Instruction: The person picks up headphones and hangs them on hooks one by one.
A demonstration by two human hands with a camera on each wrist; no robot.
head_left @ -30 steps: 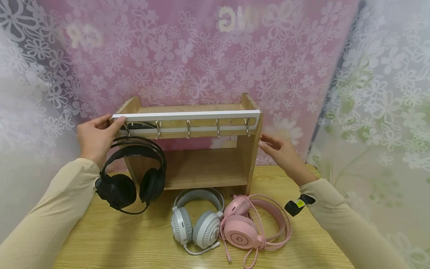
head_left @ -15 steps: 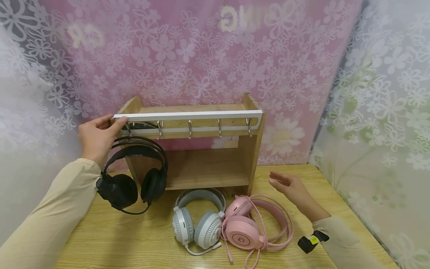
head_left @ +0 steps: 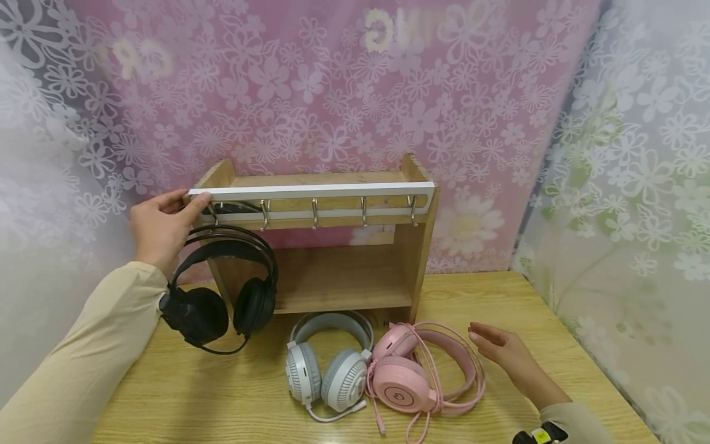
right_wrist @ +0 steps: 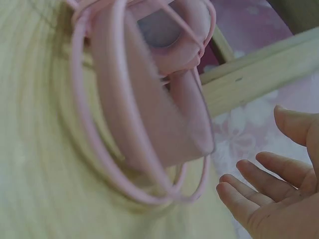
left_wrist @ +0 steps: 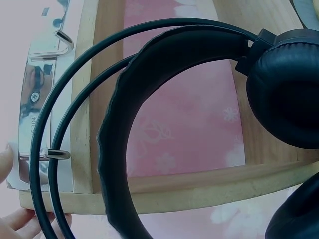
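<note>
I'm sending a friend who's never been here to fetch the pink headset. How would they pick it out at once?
Find the wooden shelf with hooks across its front. On the table before its right end, right of the white headset, lies the pink headset. Unlike that neighbor and the black headset hanging at left, it is pink, with a round logo on one earcup.

Headset on leftmost hook of rack, second headset before rack on table, third headset at its right
</note>
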